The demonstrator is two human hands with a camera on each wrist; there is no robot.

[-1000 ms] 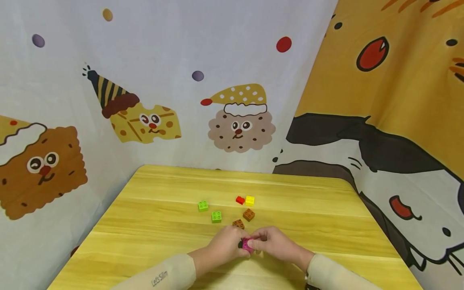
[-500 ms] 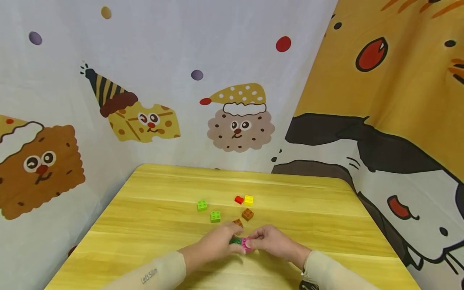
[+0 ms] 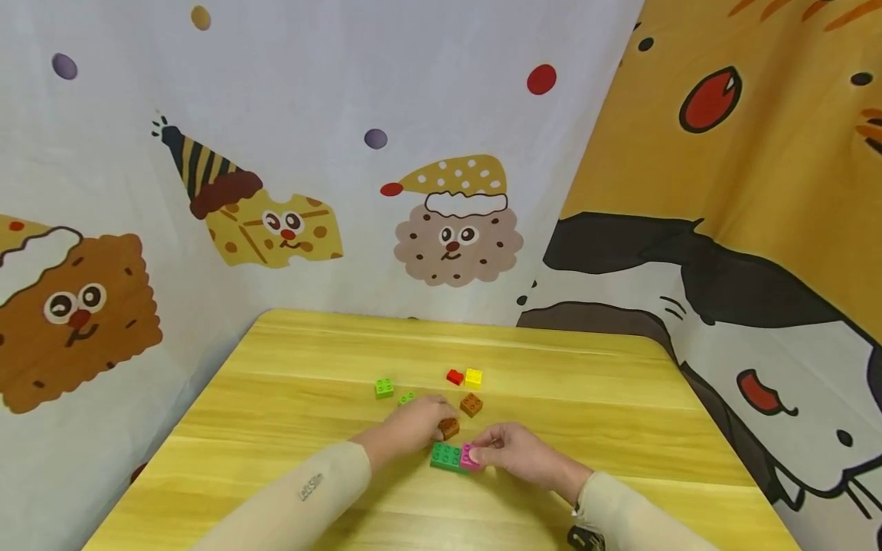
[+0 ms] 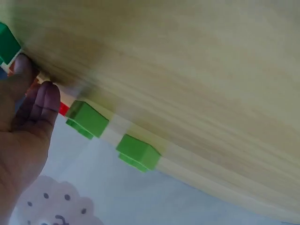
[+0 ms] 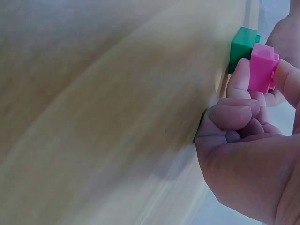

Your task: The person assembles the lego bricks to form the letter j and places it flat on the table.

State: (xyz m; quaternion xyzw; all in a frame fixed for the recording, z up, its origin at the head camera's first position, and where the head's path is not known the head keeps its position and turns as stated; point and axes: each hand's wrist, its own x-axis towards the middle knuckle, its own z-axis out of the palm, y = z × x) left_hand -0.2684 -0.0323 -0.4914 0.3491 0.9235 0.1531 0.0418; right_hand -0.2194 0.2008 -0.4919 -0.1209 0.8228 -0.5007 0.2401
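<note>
Your right hand (image 3: 517, 453) pinches the pink brick (image 5: 262, 68) between thumb and fingers at the right end of the green brick (image 3: 445, 456); can't tell if they're locked together. Your left hand (image 3: 413, 423) has thumb and fingers slightly parted around the nearer brown brick (image 3: 449, 428), grip unclear. Beyond: second brown brick (image 3: 472, 404), red brick (image 3: 455, 376) beside yellow brick (image 3: 473, 377), two lime bricks (image 3: 383, 389) leftward on the surface (image 3: 586, 398).

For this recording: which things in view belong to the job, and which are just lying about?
Part of the job:
- pink brick, held by the right hand
- green brick, under or beside it
- near brown brick, held by the left hand

Apparently just lying about:
- far brown brick
- two lime bricks
- red brick
- yellow brick
</note>
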